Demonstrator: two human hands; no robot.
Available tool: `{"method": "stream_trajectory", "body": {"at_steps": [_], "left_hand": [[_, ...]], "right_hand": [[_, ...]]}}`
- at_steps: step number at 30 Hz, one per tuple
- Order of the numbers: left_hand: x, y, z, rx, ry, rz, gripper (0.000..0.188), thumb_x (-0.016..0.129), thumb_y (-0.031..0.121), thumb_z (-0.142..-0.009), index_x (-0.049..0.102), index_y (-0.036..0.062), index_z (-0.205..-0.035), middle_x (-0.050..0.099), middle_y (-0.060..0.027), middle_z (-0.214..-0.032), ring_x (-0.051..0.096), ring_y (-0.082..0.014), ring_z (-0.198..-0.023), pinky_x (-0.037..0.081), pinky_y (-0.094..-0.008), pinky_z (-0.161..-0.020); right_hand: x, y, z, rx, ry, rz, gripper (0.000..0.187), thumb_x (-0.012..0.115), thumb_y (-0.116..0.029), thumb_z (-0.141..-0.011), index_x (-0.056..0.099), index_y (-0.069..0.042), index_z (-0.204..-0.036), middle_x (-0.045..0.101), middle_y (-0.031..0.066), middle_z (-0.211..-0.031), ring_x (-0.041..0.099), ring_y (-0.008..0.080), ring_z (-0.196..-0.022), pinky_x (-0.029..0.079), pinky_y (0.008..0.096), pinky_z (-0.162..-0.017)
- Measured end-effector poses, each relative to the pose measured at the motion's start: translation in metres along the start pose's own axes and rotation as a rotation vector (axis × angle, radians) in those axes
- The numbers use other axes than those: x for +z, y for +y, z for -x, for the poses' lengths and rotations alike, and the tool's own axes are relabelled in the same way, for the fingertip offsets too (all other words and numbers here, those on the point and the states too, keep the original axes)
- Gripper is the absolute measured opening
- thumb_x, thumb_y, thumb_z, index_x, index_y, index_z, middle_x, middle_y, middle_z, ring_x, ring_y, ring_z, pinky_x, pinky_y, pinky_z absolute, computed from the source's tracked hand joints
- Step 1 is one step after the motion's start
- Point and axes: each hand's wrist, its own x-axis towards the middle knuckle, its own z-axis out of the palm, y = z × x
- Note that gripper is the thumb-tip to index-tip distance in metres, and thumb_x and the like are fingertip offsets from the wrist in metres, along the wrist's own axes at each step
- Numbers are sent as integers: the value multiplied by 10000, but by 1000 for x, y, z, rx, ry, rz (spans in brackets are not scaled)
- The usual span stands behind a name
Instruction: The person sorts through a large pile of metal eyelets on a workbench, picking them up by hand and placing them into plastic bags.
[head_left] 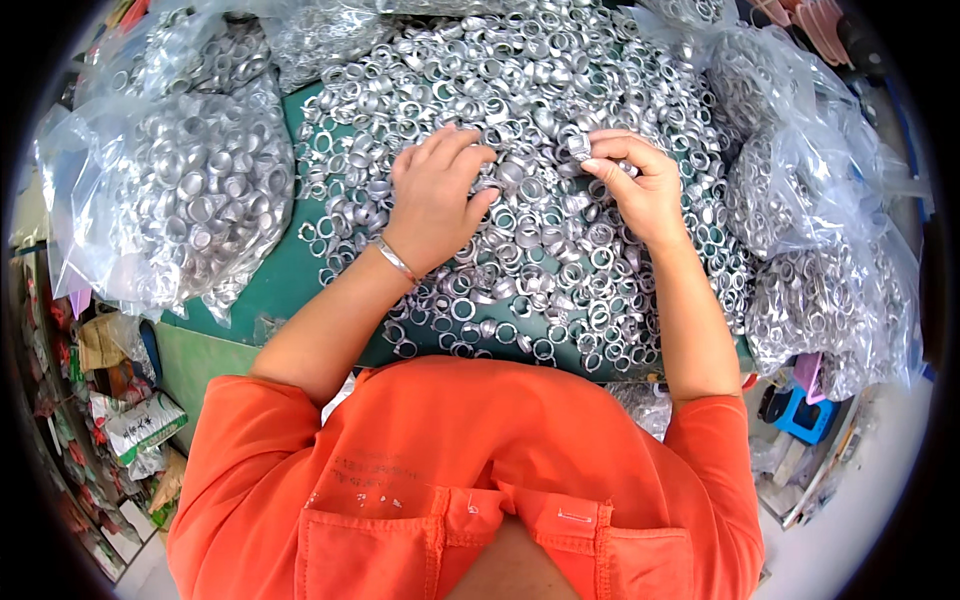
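Pinching one silver-grey ring (579, 146) between thumb and fingertips, the right hand (648, 195) had it just above the heap! And what a piece it was: a broad, squarish top, dull metallic shine, details too small to read. Over to the left hand (432, 195), a bracelet (398, 260) round its wrist: palm down over the heap, fingers loosely bent, thumb parted from them.

Beneath both hands spread the heap of rings (535, 215), hundreds strong, some plain hoops, others with wide tops, thick toward the far side and thinning at the near edge. Green tabletop (262, 262) showed through the gaps and along the left. Flanking it all, clear plastic bags bulged with more metal pieces: a left bag (215, 195) and right-hand bags (785, 195). Down at the near edge, an orange shirt (460, 420) filled the foreground. Off to the lower right sat a blue plastic item (805, 415) above a pale floor (850, 500); at far left, mixed packets (135, 425) crowded together.
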Motion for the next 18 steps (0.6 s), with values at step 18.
{"method": "stream_trajectory", "body": {"at_steps": [18], "left_hand": [[-27,30,-8,-605,-130,1423,130,465,-47,-842,523,30,-928,625,-89,-884,489,-53,-549,389,-179,-453]], "right_hand": [[4,-37,24,61,-232,573,178,642,-19,-734,615,-34,-910,594,124,-927,587,335,-874,476,376,-725]]}}
